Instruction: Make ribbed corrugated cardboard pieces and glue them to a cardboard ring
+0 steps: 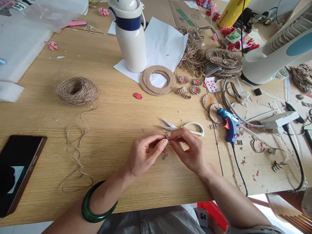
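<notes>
My left hand [145,154] and my right hand [190,146] meet above the wooden table [114,130], their fingertips pinching a small strip of corrugated cardboard [166,137] between them. The fingers hide most of the strip. White-handled scissors [193,128] lie on the table just under and behind my right hand, their blades pointing left. A few cardboard scraps [164,156] lie below my left fingers. A dark green bangle [97,203] circles my left wrist.
A blue hot glue gun [227,123] lies right of my hands, near a scrap-strewn cardboard sheet. Farther back stand a white bottle [129,39], a cardboard ring [158,79], and small cardboard flowers [196,89]. A twine ball [77,91] and a phone [18,172] lie left.
</notes>
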{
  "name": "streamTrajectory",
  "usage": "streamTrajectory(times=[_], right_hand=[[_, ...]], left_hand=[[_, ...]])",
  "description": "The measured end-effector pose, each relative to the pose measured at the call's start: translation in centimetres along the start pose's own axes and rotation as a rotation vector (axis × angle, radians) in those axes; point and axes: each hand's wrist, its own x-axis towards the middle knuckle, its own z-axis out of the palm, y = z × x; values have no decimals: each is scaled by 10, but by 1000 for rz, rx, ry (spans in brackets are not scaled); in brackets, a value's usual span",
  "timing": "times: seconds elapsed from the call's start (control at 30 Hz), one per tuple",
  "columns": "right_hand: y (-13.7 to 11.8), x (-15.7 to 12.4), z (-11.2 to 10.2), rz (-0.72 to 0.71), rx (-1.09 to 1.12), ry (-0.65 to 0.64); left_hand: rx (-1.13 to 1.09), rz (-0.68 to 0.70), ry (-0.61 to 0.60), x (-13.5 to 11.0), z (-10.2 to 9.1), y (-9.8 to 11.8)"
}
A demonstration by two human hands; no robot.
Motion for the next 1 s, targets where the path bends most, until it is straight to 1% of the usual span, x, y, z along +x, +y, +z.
streamTrajectory(times=[0.1,0.27,0.33,0.5,0.57,0.7,0.8,0.87,0.93,1.0], right_hand=[[0,0,0,19,54,-51],[-1,0,0,59,80,-25],[-1,0,-1,72,94,-30],[-1,1,-2,145,158,-21],[-1,1,-2,127,136,-13],[-1,1,-2,74,89,-16],[-1,1,-2,35,14,-46],[-1,2,-3,-20,-77,-77],[-1,1,-2,-85,-157,-107],[0,0,-1,-136,-190,-136]], left_hand=[[-31,-49,4,1,-1,1],[-62,-74,11,1,-1,0],[-53,-49,12,1,-1,0],[23,102,28,0,0,0],[30,124,22,0,0,-2],[30,124,14,0,2,-4],[30,120,14,0,1,-4],[23,96,2,0,0,-3],[-8,44,-22,0,-1,-2],[-55,-14,-38,0,-2,-1]])
